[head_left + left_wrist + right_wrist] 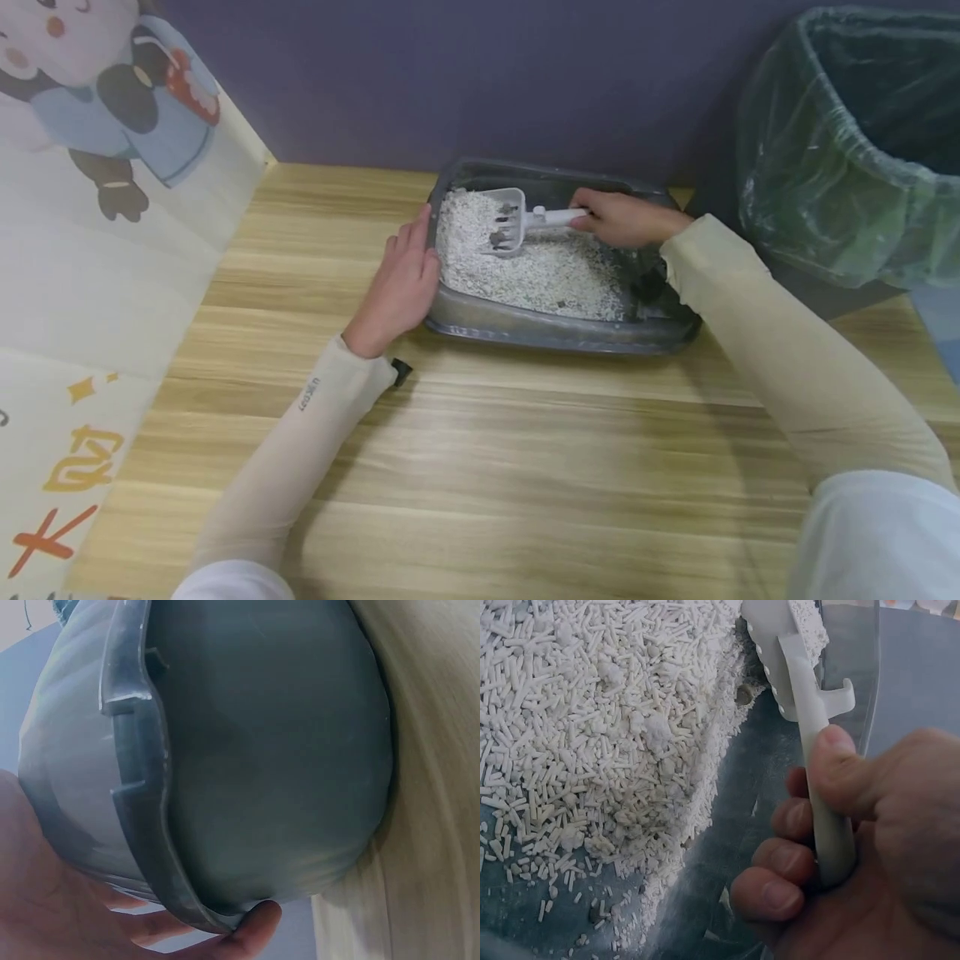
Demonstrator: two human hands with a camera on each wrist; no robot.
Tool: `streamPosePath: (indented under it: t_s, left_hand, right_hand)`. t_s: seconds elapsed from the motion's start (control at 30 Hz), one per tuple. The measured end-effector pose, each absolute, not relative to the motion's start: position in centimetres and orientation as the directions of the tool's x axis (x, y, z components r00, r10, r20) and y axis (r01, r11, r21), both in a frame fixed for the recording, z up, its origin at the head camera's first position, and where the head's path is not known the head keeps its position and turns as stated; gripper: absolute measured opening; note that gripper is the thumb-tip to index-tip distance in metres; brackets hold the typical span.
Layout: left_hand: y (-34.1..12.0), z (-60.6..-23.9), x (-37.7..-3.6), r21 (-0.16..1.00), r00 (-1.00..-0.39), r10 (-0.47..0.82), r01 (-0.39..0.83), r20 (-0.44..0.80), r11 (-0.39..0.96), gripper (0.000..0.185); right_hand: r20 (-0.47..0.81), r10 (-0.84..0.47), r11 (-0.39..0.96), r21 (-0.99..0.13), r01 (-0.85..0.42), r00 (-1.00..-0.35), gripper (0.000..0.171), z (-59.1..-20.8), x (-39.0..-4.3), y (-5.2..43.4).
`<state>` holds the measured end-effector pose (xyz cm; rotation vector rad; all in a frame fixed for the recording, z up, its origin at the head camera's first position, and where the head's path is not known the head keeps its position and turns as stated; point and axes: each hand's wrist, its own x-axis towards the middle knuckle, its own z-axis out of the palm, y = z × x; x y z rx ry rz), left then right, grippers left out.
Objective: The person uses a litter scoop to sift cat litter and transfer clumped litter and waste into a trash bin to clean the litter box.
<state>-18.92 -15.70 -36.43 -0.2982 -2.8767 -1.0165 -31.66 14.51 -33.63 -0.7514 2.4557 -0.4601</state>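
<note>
A grey litter box (525, 331) holds white, pellet-like cat litter (555, 275), heaped more toward its left side. My right hand (626, 221) grips the handle of a white litter scoop (555, 218). Its slotted head lies at the litter, with dark clumps showing on and through the slots. In the right wrist view, fingers curl round the handle and the thumb (836, 754) presses along it. My left hand (401, 279) rests against the box's left rim, fingers extended. Seen from the left wrist, a fingertip (259, 922) touches just under the notched rim (139, 787).
A bin (870, 142) lined with a clear bag stands to the right of the box. Behind the box rises a dark purple wall (465, 83). A white wall with cartoon pictures (150, 242) borders the wood-patterned surface (525, 467) on the left.
</note>
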Motion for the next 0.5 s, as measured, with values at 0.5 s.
streamPosePath:
  t_s: [0.5]
  left_hand:
    - [-15.5,-36.2,-18.8,0.619,-0.979,0.154,0.203,0.132,0.758,0.058]
  right_hand:
    - [-0.359,-0.615,0.767,-0.477,-0.429,-0.702,0.042,-33.1,-29.7,15.0]
